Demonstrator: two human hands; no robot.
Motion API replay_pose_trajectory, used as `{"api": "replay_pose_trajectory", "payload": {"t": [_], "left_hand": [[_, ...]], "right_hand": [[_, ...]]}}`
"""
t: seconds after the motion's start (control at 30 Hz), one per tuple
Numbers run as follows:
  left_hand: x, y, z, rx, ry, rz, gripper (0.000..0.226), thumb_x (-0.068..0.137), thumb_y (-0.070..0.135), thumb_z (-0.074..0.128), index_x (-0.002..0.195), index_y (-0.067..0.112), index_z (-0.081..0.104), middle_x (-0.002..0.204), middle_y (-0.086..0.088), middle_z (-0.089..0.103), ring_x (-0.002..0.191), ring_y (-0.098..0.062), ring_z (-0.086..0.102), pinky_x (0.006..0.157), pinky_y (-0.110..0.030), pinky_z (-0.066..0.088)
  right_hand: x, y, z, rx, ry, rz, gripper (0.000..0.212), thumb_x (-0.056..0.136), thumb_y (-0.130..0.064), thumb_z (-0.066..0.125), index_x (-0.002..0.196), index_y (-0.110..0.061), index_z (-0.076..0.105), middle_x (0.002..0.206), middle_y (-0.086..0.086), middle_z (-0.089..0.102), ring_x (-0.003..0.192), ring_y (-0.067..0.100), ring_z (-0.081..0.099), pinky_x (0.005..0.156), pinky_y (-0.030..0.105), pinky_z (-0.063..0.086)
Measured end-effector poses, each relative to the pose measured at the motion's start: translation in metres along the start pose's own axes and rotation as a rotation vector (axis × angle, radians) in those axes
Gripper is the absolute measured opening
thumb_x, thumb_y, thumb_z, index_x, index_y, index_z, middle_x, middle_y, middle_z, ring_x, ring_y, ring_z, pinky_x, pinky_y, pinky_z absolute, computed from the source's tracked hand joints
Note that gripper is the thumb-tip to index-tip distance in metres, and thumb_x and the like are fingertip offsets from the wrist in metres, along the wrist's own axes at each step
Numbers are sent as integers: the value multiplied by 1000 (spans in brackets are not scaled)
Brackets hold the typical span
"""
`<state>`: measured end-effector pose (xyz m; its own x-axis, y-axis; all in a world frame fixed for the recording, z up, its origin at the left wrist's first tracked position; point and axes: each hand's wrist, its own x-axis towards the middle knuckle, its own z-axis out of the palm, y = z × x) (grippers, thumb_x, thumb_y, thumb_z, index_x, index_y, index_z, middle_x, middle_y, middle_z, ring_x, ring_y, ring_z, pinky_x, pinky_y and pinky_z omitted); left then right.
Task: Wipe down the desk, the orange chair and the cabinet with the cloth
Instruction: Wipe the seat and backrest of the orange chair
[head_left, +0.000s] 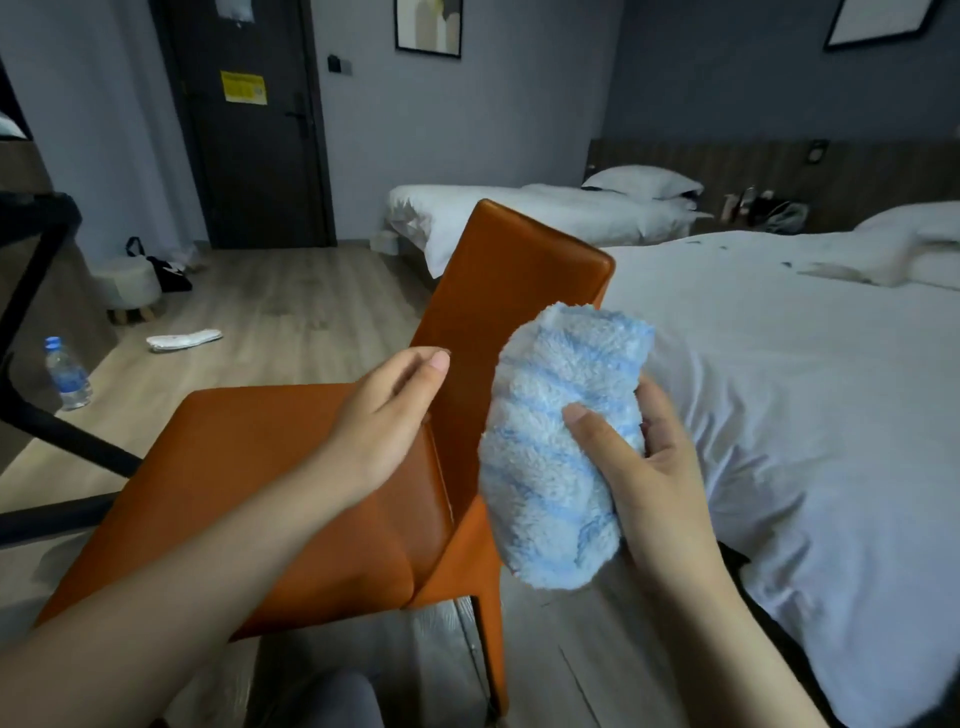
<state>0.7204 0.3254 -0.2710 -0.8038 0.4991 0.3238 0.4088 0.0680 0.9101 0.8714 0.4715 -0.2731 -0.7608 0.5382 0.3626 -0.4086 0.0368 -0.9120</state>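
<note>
The orange chair (291, 467) stands in front of me, its seat low at the left and its backrest rising toward the middle. My right hand (654, 457) grips a fluffy blue-and-white cloth (561, 441), bunched upright beside the backrest's right edge. My left hand (389, 410) holds nothing; its fingers are loosely apart over the joint of seat and backrest, fingertips close to the backrest's face. A black desk frame (36, 260) shows at the far left. No cabinet is clearly in view.
A white bed (805, 415) fills the right side, close behind the chair. A second bed (545, 218) stands farther back. On the wood floor at the left lie a water bottle (67, 374), a white slipper (184, 339) and a small stool (130, 286).
</note>
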Motion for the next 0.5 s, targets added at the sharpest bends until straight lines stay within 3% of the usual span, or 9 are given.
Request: {"api": "replay_pose_trajectory", "payload": {"t": [0.07, 0.23, 0.4, 0.5], "left_hand": [[8, 6, 10, 23, -15, 20, 39, 81, 60, 42, 107, 38, 60, 113, 1, 65, 107, -13, 61, 97, -45, 49], [25, 11, 31, 61, -75, 59, 36, 88, 52, 45, 113, 33, 63, 111, 11, 67, 105, -9, 64, 96, -41, 52], [40, 4, 48, 88, -90, 32, 22, 99, 32, 48, 112, 27, 65, 106, 8, 69, 102, -11, 65, 94, -41, 52], [40, -2, 55, -26, -108, -83, 25, 100, 25, 47, 115, 17, 64, 109, 2, 68, 102, -17, 66, 92, -37, 54]], "right_hand": [[1, -7, -15, -3, 98, -32, 43, 82, -17, 68, 123, -21, 58, 110, 4, 72, 98, 24, 71, 80, 43, 59], [17, -6, -37, -31, 304, -75, 41, 88, -15, 67, 127, -23, 56, 113, 1, 70, 99, 19, 70, 85, 45, 58], [61, -3, -33, -167, 402, -228, 50, 90, -16, 66, 133, -29, 46, 118, -12, 63, 101, -3, 64, 82, 18, 55], [85, 2, -24, -299, 378, -280, 56, 89, -23, 66, 141, -27, 43, 131, -7, 58, 116, 5, 58, 98, 32, 51]]}}
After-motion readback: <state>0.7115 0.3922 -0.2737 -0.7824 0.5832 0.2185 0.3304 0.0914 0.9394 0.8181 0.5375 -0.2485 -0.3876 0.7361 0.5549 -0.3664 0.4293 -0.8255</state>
